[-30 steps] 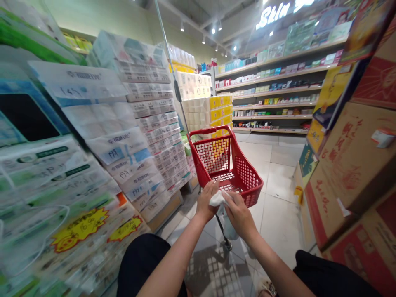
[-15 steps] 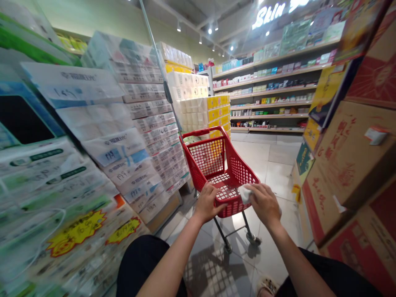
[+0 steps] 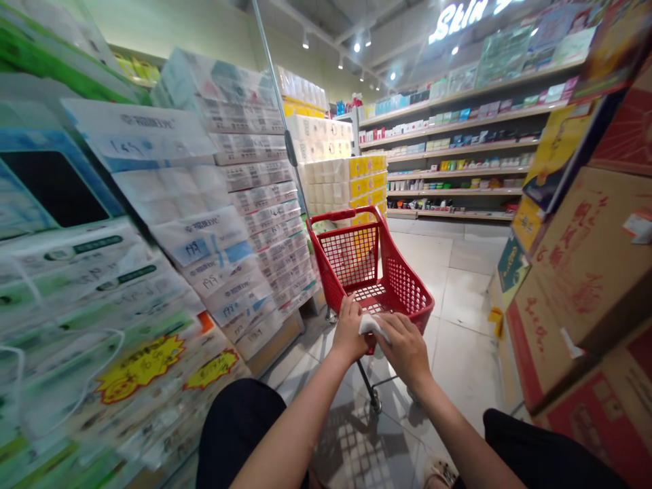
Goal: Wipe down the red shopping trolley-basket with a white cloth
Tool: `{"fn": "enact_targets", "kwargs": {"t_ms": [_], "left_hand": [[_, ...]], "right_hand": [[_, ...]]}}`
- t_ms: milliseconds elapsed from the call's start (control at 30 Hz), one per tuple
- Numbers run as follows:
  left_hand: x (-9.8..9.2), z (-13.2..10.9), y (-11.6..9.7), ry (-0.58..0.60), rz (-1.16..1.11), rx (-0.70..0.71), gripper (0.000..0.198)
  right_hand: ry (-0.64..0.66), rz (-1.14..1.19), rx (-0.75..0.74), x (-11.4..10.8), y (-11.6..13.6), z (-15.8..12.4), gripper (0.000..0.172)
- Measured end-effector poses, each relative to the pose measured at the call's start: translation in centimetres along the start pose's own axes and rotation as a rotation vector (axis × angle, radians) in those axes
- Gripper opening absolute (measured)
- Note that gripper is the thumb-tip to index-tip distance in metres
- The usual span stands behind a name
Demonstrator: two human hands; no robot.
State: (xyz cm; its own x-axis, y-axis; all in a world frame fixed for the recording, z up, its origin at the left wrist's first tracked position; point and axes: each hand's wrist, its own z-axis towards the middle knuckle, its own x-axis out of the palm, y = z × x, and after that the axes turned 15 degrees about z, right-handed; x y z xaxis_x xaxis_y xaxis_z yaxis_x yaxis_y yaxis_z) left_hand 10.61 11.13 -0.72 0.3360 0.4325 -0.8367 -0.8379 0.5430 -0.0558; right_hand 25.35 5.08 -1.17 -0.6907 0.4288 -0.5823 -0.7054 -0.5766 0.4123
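A red plastic shopping cart (image 3: 407, 278) with a gridded basket stands before me, its near rim under my hands. My left hand (image 3: 351, 333) grips that rim at its left part, fingers over the edge. Close beside it, my right hand (image 3: 405, 346) presses a crumpled white cloth or tissue (image 3: 374, 327) against the same rim. Both hands hide most of the basket's near side. The basket's inside shows bare red grid.
Stacked white paper packs (image 3: 204, 231) rise along the left, with yellow price signs (image 3: 140, 367). Cardboard cartons (image 3: 585, 265) line the right. Behind the cart are yellow-and-white packs (image 3: 351, 183) and stocked shelves (image 3: 453, 149). A thin pole (image 3: 290, 146) stands at the cart's left.
My right hand has slid left along the rim with the white cloth, coming up beside my left hand. The left hand still holds the rim. The view has shifted slightly.
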Motion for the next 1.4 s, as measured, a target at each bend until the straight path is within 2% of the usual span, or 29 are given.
{"fn": "enact_targets", "kwargs": {"t_ms": [100,267,400,533,733,933,1067,1167,1333,1400], "left_hand": [[-0.4,-0.1,0.1,-0.004,-0.001,0.032,0.034],[-0.5,-0.1,0.7,-0.008,0.005,0.049,0.043],[-0.2,0.0,1.1,-0.011,0.001,0.05,0.042],[-0.2,-0.1,1.6,-0.006,-0.003,0.044,0.044],[-0.4,-0.2,2.0,0.02,-0.053,0.04,0.041],[-0.3,0.0,1.6,0.018,-0.061,0.039,0.04],[-0.2,0.1,1.5,0.012,-0.074,0.029,0.043],[-0.1,0.2,1.5,0.01,-0.085,0.028,0.042],[0.0,0.2,1.5,0.01,-0.076,0.022,0.041],[0.0,0.2,1.6,0.007,-0.081,0.028,0.041]], "right_hand": [[0.023,0.019,0.016,-1.2,-1.5,0.1,0.035],[-0.113,0.004,0.2,-4.2,-5.5,-0.5,0.039],[-0.138,-0.054,0.215,-5.0,-7.7,-1.3,0.05],[-0.103,-0.099,0.211,-4.0,-7.0,-1.5,0.052],[-0.062,-0.114,0.299,-3.9,-5.1,-0.8,0.033],[-0.188,-0.103,0.373,-4.8,-7.4,-1.1,0.032],[-0.128,-0.069,0.446,-5.7,-8.6,-1.7,0.04],[-0.099,-0.101,0.405,-5.8,-7.9,-1.7,0.045],[-0.258,-0.112,0.359,-5.9,-6.3,-1.1,0.042],[-0.267,-0.123,0.347,-6.2,-6.3,-1.0,0.037]]}}
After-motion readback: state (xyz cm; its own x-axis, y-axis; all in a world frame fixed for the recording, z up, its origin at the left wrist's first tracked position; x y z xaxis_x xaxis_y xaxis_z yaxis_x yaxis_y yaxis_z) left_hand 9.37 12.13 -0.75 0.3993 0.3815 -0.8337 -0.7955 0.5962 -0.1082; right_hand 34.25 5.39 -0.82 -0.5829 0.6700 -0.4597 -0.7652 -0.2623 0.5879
